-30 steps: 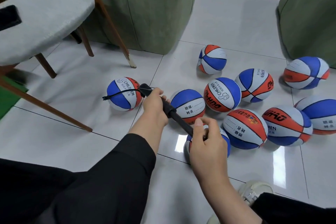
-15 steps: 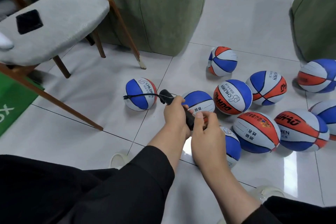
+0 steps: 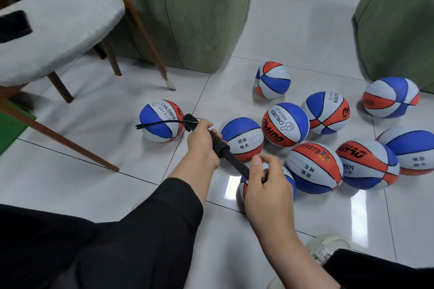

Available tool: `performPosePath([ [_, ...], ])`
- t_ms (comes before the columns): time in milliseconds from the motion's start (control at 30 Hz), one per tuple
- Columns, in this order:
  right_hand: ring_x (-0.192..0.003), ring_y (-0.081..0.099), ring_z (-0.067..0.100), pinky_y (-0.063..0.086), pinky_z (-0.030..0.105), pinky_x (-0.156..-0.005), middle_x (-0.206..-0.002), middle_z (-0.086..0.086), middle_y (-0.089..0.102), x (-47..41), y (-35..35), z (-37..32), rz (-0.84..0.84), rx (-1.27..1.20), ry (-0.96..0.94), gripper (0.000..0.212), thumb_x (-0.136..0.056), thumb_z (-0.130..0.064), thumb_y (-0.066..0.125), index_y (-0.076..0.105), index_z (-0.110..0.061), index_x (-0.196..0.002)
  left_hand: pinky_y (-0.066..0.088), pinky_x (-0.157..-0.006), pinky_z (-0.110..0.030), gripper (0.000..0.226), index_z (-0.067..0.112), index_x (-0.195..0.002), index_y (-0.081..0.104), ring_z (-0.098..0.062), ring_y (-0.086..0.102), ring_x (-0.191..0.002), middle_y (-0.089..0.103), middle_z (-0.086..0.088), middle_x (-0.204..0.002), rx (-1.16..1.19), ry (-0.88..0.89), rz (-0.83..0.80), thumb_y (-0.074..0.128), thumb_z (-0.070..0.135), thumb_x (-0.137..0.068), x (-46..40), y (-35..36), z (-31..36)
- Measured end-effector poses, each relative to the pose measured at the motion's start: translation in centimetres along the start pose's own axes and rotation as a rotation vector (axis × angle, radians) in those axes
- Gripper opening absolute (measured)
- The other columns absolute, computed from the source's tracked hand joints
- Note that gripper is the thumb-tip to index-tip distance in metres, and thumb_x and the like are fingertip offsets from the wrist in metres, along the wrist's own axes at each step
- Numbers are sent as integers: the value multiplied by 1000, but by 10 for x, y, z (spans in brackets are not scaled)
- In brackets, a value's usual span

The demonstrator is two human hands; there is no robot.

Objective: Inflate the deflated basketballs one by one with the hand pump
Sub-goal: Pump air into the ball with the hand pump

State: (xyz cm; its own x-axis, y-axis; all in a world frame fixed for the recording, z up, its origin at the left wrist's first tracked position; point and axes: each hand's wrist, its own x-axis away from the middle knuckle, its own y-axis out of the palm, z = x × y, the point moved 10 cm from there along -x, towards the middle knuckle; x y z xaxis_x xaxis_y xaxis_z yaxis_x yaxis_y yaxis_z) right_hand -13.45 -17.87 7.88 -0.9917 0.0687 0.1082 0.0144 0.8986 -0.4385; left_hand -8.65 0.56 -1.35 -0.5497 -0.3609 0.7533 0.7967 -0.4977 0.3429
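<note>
**Basketballs wait while the pump hangs loose**

Basketballs lie scattered on the tiled floor, most clustered to our right, one apart nearer the chair; we hold the hand pump above them, its hose dangling free in front of that lone ball and, as far as we can see, plugged into nothing.

We judge the risks plain enough: stroking now would only push air into the room; the loose hose could swing and miss the valve; a round ball may roll off on slick tile when we press the needle in.

Our left hand wraps its curled fingers round the pump barrel; our right hand grips the handle end, fingers closed about it, thumb raised above; one ball sits partly hidden beneath that hand.
</note>
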Motion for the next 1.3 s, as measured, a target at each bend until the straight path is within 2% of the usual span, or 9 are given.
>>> performPosePath([
  [200, -74, 56, 2, 34, 30, -62, -74, -15, 59, -14, 9, -9, 29, 11, 30, 18, -106, -33, 39, 55, -26, -100, 42, -49, -23, 8, 14, -89, 50, -14, 45, -46, 47, 3, -57, 26, 5, -58, 57, 14, -91, 29, 15, -19],
  [367, -81, 57, 22, 37, 34, -65, -86, -3, 64, -19, 28, -11, -17, 21, 26, 20, -107, -35, 38, 55, -24, -105, 47, -51, -24, 7, 13, -97, 53, -14, 48, -46, 49, 1, -60, 30, 0, -47, 58, 16, -92, 31, 6, -25],
  [533, -76, 58, -3, 37, 11, -58, -80, -16, 63, -11, 31, -12, -83, 16, 26, 14, -105, -40, 43, 52, -31, -100, 45, -55, -24, 10, 13, -88, 50, -15, 47, -46, 48, 1, -60, 8, -44, -62, 60, 14, -88, 20, 1, -21],
  [600, -75, 58, -2, 38, 14, -57, -73, -12, 63, -5, 24, -10, -68, 6, 27, 15, -104, -40, 43, 53, -30, -98, 42, -51, -23, 9, 14, -87, 50, -14, 45, -44, 48, 1, -59, -3, -21, -61, 59, 12, -89, 15, 3, -10],
  [700, -68, 61, 12, 49, 38, -62, -67, 0, 65, 3, 14, -10, -45, -1, 8, 18, -102, -45, 43, 54, -32, -97, 42, -47, -22, 11, 14, -83, 51, -13, 45, -40, 48, 3, -56, 4, -22, -53, 60, 13, -90, 1, 4, 7],
  [800, -68, 63, 22, 53, 47, -65, -68, 4, 65, 5, 6, -11, -28, -15, -7, 18, -101, -50, 43, 54, -35, -97, 42, -44, -23, 12, 14, -82, 52, -13, 46, -39, 48, 4, -56, 38, -38, -34, 61, 14, -90, -8, 2, 14],
  [1067, -70, 63, 15, 52, 41, -65, -68, -1, 66, -1, 5, -13, -19, -13, -9, 15, -102, -46, 43, 52, -36, -95, 43, -43, -23, 12, 13, -82, 53, -13, 46, -39, 49, 3, -55, 58, -40, -23, 61, 14, -90, -4, -2, 8],
  [1200, -77, 58, 7, 41, 35, -65, -75, -11, 62, -8, 16, -15, -33, 21, 3, 15, -105, -39, 39, 52, -33, -98, 43, -46, -23, 9, 12, -88, 52, -14, 44, -41, 47, 2, -54, 41, -37, -76, 60, 15, -92, 11, 10, -2],
  [1300, -79, 57, 16, 36, 34, -68, -80, -10, 61, -15, 26, -13, -33, 15, 24, 20, -107, -35, 36, 54, -27, -101, 44, -49, -23, 9, 13, -96, 52, -15, 44, -44, 48, 1, -59, 27, -33, -91, 59, 15, -90, 22, 14, -11],
])
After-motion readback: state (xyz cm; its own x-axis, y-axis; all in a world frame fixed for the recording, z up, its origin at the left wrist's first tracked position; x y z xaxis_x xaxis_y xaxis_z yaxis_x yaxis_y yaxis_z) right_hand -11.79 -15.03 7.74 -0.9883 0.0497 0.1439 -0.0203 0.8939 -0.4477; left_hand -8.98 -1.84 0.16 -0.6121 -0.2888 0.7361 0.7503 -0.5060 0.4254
